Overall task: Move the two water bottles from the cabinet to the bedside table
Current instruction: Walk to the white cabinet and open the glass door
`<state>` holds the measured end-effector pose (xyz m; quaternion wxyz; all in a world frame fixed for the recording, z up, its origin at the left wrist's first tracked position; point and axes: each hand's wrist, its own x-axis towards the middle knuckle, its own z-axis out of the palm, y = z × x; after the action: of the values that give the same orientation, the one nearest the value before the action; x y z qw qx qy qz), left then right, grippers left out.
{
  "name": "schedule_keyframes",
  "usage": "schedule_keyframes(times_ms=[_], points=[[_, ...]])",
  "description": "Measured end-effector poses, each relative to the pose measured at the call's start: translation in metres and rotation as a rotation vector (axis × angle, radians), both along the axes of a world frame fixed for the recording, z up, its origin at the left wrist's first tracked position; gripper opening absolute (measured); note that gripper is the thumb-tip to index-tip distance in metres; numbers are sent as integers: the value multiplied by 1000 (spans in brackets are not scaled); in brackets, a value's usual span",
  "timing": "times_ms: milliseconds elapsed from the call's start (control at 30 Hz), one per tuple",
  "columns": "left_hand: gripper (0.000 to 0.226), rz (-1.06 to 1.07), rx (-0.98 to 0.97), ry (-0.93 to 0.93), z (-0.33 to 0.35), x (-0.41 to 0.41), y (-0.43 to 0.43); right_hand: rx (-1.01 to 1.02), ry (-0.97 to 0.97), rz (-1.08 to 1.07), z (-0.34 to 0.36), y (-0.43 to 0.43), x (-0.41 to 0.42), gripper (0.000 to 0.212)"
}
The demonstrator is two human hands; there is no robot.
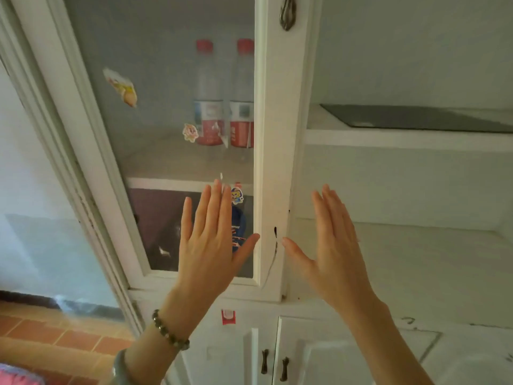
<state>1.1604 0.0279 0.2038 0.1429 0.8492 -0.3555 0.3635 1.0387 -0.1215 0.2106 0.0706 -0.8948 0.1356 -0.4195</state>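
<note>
Two clear water bottles with red caps and red-and-white labels stand side by side on a cabinet shelf behind a glass door: the left bottle (208, 95) and the right bottle (243, 95). The white cabinet door (273, 151) is closed, its dark handle (288, 13) at the top. My left hand (211, 240) is raised flat in front of the lower glass pane, fingers spread, holding nothing. My right hand (337, 243) is raised beside it, just right of the door frame, also empty and spread. Both hands are below the bottles and apart from them.
Stickers (122, 86) dot the glass. A dark object lies on the lower shelf behind the glass (161, 232). To the right is an open white shelf with a dark flat panel (416, 118). Lower cabinet doors have dark handles (265, 361). Orange floor tiles (55, 337) lie at the lower left.
</note>
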Motion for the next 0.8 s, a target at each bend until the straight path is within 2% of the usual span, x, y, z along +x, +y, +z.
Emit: schedule_keyframes(times_ms=[400,600,800], points=[[84,-30,-166,-340,128,20,-30,-143,-269,-23,109,-17,11,75],[81,-25,-255,-394,178,27,-40,-234,-354,-41,159,-32,7,73],[76,-62,-310,-454,221,23,-73,-309,-308,-97,186,-52,8,71]])
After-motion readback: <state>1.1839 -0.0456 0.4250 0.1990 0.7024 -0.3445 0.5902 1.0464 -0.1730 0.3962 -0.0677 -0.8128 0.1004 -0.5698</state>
